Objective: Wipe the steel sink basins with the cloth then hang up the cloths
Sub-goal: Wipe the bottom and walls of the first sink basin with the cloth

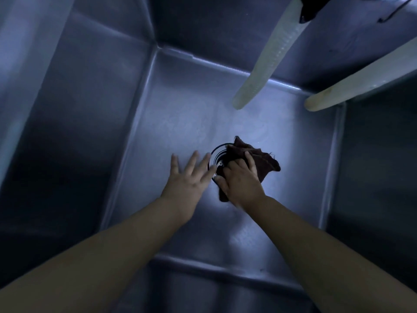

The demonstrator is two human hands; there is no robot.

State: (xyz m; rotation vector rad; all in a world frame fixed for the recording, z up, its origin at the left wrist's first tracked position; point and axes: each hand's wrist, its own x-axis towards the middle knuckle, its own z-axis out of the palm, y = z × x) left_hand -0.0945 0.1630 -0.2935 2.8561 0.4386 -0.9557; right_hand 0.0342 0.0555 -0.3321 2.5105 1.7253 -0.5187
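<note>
I look straight down into a deep steel sink basin (pixel 171 123). My right hand (pixel 239 179) presses a dark brown cloth (pixel 261 160) onto the basin floor, right over the round drain (pixel 217 155), which the cloth half covers. My left hand (pixel 189 177) lies flat on the floor just left of the drain, fingers spread, holding nothing. Both forearms reach in from the near edge.
Two pale translucent hoses (pixel 268 57) (pixel 361 80) hang into the basin from the upper right, their ends above the far right of the floor. Steep steel walls (pixel 74 123) close in on all sides. A dark fitting (pixel 309 7) sits at the top.
</note>
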